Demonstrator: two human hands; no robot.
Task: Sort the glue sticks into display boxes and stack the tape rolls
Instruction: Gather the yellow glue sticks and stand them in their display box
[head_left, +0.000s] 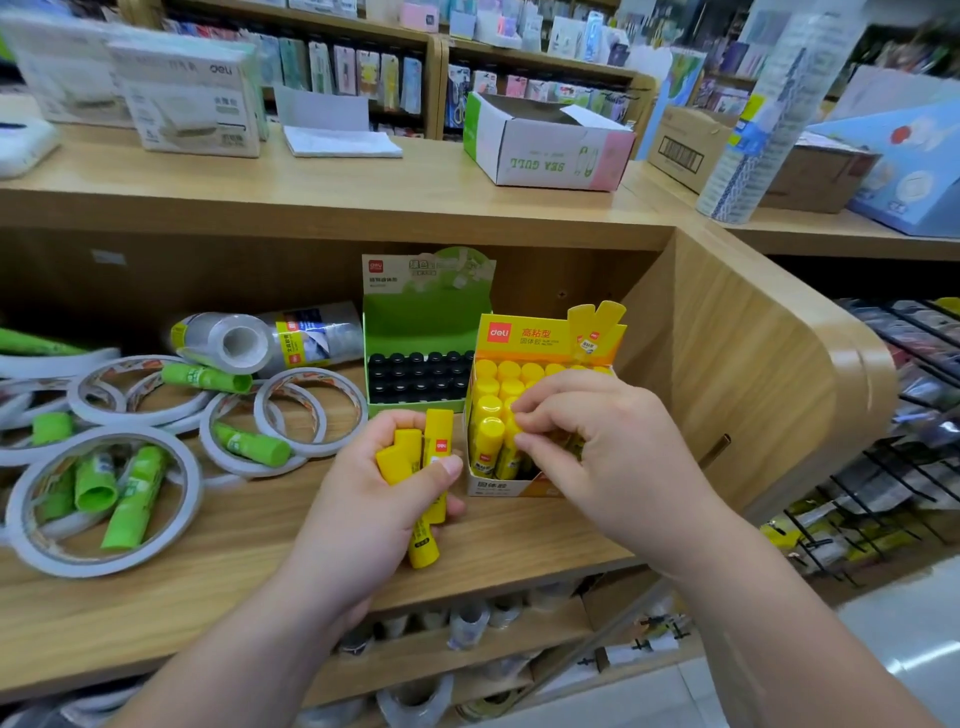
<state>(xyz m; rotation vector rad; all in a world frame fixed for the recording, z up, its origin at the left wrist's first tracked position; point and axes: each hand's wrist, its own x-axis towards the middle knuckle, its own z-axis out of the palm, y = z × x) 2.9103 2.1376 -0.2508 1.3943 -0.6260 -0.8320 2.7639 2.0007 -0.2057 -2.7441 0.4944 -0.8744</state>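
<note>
My left hand (371, 499) grips a bundle of yellow glue sticks (428, 483) just left of the yellow display box (524, 486). My right hand (592, 441) is over that box, its fingertips pinching a yellow glue stick (511, 423) that stands among the others in the box. A green display box (423, 317) behind holds black-capped sticks. Several green glue sticks (132, 506) lie loose on the wooden shelf (260, 540) among white tape rolls (101, 499). A pack of clear tape (249, 343) lies at the back.
The shelf's curved wooden side panel (769, 374) rises right of the yellow box. On the top counter stand a white Sea Gull box (545, 150), deli boxes (192, 98) and a blue box (904, 166). Wire racks (883, 415) hang at the right.
</note>
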